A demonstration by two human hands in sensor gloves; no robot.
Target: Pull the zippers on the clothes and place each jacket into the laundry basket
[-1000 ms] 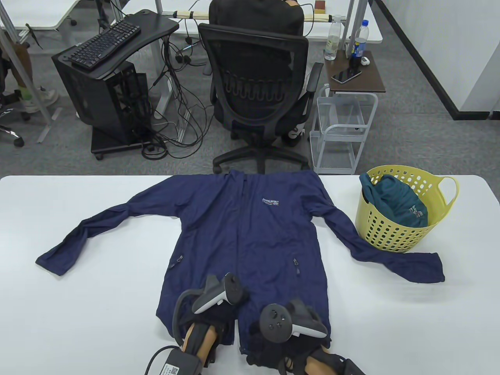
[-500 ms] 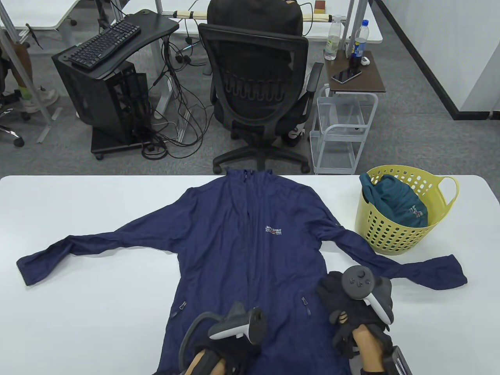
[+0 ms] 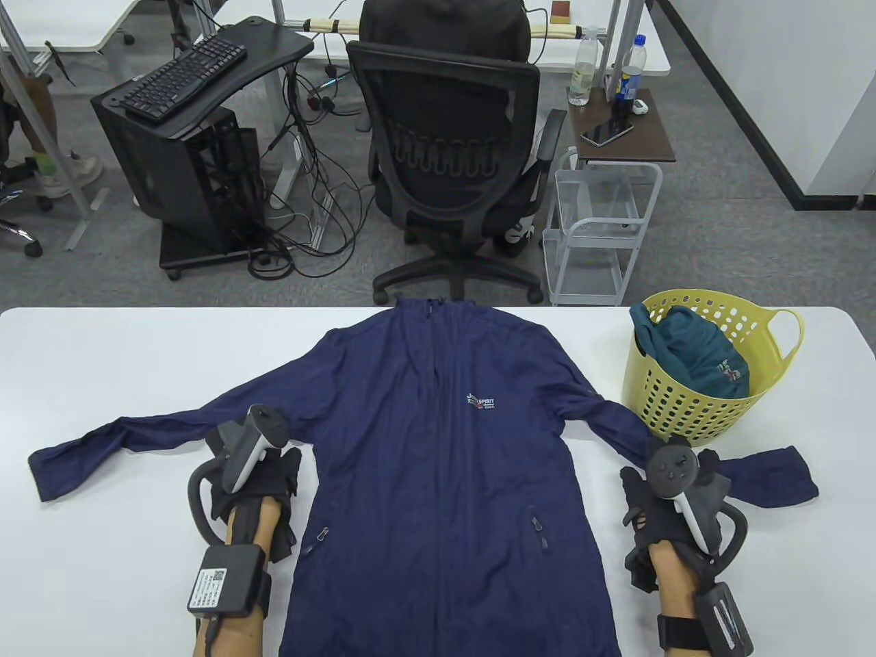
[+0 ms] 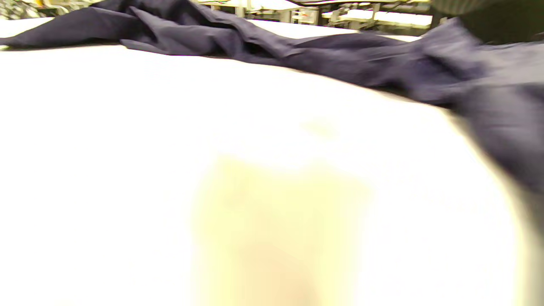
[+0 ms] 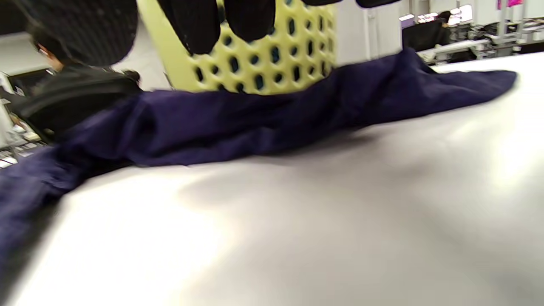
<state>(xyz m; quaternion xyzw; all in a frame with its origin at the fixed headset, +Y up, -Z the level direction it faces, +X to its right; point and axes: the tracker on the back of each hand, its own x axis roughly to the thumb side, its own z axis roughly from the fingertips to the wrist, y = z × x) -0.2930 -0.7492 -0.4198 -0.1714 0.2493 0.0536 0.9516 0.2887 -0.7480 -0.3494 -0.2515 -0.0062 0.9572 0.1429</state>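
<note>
At the left of the table view, the navy jacket's (image 3: 445,465) left-frame sleeve (image 3: 137,445) runs out flat toward the table's (image 3: 102,356) edge, and the left hand (image 3: 256,479) sits just below its inner end, beside the jacket body; whether its fingers touch or hold the cloth I cannot tell, as the tracker hides them. Across the centre, the jacket lies face up with its zipper line (image 3: 436,424) running from the collar at mid-frame down to the hem at the bottom edge. Right of the body, the right hand (image 3: 657,506) hovers at the other sleeve (image 3: 766,472), fingers hanging loose and holding nothing in the wrist view. Beyond it, upper right, stands the yellow laundry basket (image 3: 698,410), already holding a teal garment (image 3: 691,356). Judging by this, each hand is nearest its own sleeve, and the basket lies on the right hand's side.
</note>
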